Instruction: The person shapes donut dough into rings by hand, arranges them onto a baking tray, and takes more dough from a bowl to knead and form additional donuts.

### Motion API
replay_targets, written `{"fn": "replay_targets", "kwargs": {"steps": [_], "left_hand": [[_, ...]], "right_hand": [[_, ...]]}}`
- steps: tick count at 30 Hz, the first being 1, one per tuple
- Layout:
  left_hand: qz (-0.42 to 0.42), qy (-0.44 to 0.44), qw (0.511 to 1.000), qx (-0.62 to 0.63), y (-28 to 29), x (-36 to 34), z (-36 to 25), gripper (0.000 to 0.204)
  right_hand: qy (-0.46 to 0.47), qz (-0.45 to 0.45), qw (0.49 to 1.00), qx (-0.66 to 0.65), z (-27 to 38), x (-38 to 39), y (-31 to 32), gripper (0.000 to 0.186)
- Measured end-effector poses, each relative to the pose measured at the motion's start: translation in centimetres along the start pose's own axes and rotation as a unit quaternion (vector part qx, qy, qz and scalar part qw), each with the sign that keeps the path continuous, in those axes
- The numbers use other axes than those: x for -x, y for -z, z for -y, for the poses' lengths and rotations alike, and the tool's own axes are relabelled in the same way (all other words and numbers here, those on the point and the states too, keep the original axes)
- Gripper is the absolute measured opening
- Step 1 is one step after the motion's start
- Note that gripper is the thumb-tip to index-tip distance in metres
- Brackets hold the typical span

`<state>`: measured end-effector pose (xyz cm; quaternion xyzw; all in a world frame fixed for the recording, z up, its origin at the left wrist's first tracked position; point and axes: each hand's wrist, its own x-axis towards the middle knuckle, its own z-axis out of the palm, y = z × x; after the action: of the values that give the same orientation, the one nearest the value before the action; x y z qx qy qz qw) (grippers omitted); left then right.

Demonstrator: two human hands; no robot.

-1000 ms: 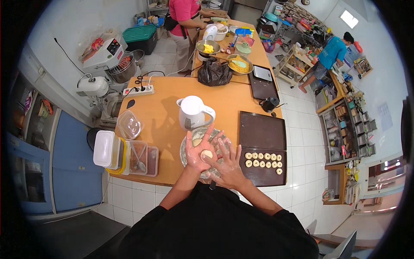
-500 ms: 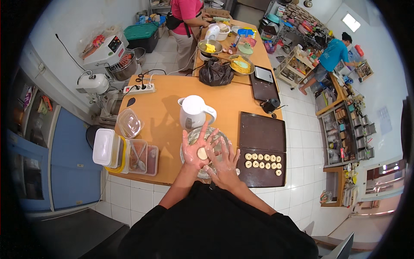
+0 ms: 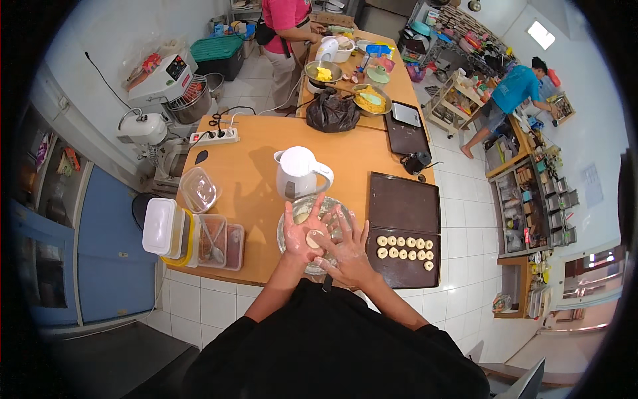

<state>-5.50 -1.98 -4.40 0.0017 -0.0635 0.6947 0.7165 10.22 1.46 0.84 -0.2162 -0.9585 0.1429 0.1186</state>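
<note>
Pressing a dough piece (image 3: 312,240) between flat palms, left hand (image 3: 300,233) and right hand (image 3: 344,247) (fingers spread) hover over a glass bowl (image 3: 287,226).

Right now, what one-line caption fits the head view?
Left hand and right hand press a dough piece over a glass bowl, beside a dark tray of small rounds.
</note>
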Motion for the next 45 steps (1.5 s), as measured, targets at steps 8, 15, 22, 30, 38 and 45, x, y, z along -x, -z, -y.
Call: {"fn": "replay_targets", "kwargs": {"steps": [8, 15, 22, 30, 38, 45], "left_hand": [[0.040, 0.002, 0.999, 0.012, -0.3, 0.1, 0.3, 0.096], [0.031, -0.021, 0.999, -0.027, -1.2, 0.2, 0.3, 0.100], [0.033, -0.032, 0.999, 0.005, -1.6, 0.4, 0.3, 0.100], [0.019, -0.024, 0.999, -0.030, -1.4, 0.1, 0.5, 0.098], [0.048, -0.003, 0.997, 0.055, -1.2, 0.3, 0.7, 0.097], [0.044, -0.022, 0.998, 0.030, -0.8, 0.0, 0.4, 0.098]], "right_hand": [[0.051, -0.022, 0.998, 0.004, -0.6, 0.5, -0.2, 0.044], [0.025, -0.044, 0.999, -0.018, -0.5, 1.5, -0.3, 0.044], [-0.030, -0.045, 0.998, -0.009, 0.2, 1.4, -0.2, 0.051], [-0.041, -0.080, 0.995, -0.048, 0.9, 0.8, -0.9, 0.051], [0.008, -0.049, 0.999, -0.015, 0.9, -0.4, 0.4, 0.042], [0.032, -0.058, 0.997, 0.030, 0.8, 0.2, -0.5, 0.044]]}}
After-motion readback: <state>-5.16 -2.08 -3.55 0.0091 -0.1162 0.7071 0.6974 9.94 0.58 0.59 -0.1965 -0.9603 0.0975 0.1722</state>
